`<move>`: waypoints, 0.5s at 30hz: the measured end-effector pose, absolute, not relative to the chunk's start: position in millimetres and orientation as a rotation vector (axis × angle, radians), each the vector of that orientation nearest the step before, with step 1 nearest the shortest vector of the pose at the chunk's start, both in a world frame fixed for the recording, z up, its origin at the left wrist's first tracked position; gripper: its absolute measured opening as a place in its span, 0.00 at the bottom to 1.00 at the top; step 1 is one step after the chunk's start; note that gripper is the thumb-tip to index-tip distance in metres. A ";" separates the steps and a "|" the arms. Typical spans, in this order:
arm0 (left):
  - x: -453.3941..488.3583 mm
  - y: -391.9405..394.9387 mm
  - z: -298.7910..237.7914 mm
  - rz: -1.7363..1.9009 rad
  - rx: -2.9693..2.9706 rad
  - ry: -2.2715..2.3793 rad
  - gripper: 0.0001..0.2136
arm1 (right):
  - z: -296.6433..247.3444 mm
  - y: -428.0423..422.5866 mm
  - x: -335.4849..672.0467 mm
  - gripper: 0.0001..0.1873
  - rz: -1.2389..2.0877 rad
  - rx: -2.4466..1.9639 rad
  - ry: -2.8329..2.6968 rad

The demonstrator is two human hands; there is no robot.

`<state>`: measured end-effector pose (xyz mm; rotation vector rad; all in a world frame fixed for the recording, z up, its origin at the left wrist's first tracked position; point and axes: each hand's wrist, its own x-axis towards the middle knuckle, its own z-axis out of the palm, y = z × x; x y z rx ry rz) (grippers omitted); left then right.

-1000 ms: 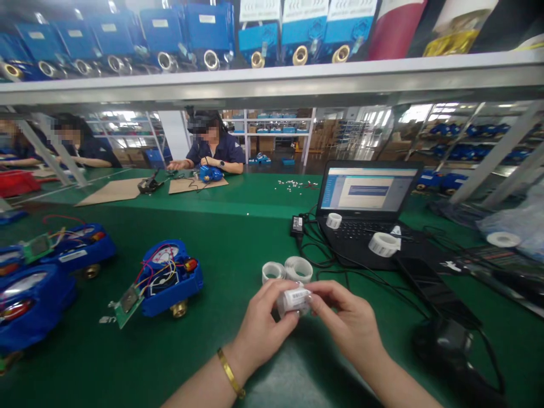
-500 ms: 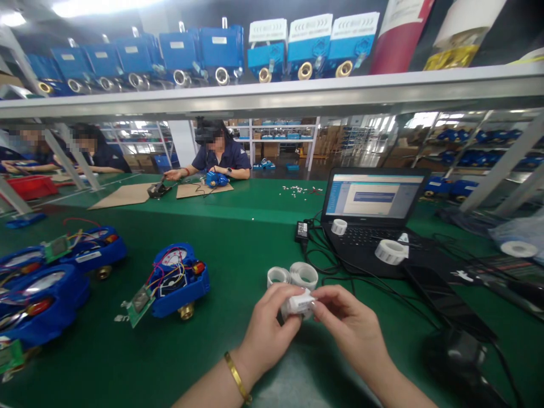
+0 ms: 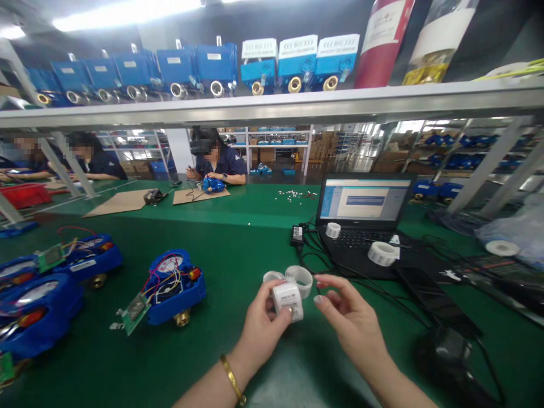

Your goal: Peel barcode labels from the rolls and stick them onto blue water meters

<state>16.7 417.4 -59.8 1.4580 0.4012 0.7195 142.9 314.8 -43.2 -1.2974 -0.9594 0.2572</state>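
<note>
A roll of white printed labels (image 3: 289, 296) is gripped in my left hand (image 3: 260, 326), its printed face turned toward me and my thumb pressing its lower edge. Just right of it, my right hand (image 3: 356, 320) hovers with thumb and forefinger apart; I see nothing held between them. Behind the held roll, two more label rolls stand on the green table: one (image 3: 302, 279) fairly visible, the other (image 3: 272, 276) partly hidden by my left fingers. To the left sits a blue meter (image 3: 181, 300) with its wires and a small green circuit board (image 3: 136, 311) exposed.
An open laptop (image 3: 363, 226) at the right carries label rolls (image 3: 382, 253). Cables, a phone (image 3: 437, 297) and a black device (image 3: 444, 354) lie nearby. More blue meters (image 3: 38, 303) stand at far left. A shelf (image 3: 263, 107) spans above; a co-worker (image 3: 223, 161) sits opposite.
My left hand has turned the label roll so its printed side faces me. My right fingers have come off the roll and moved apart. The co-worker's hand has drawn back from the black part.
</note>
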 end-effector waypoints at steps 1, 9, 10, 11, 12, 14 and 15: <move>16.3 418.1 -58.9 0.716 1.398 0.376 0.21 | -44.9 315.7 140.2 0.23 0.379 -1.297 -0.961; 17.0 415.4 -64.7 0.575 1.300 0.292 0.38 | -41.7 317.9 140.8 0.41 0.547 -1.389 -1.080; 13.4 412.3 -64.4 0.583 1.325 0.363 0.39 | -39.2 312.4 153.0 0.41 0.478 -1.462 -1.108; 7.4 408.5 -63.1 0.605 1.362 0.439 0.38 | -38.5 306.2 168.1 0.42 0.383 -1.556 -1.126; -1.0 404.4 -61.0 0.641 1.410 0.514 0.34 | -40.4 300.5 185.7 0.43 0.273 -1.680 -1.133; -23.6 397.0 -56.0 0.734 1.513 0.660 0.21 | -53.6 295.6 224.2 0.48 0.113 -1.945 -1.113; -37.2 394.5 -53.8 0.785 1.547 0.742 0.16 | -64.2 297.1 242.1 0.50 0.097 -2.064 -1.108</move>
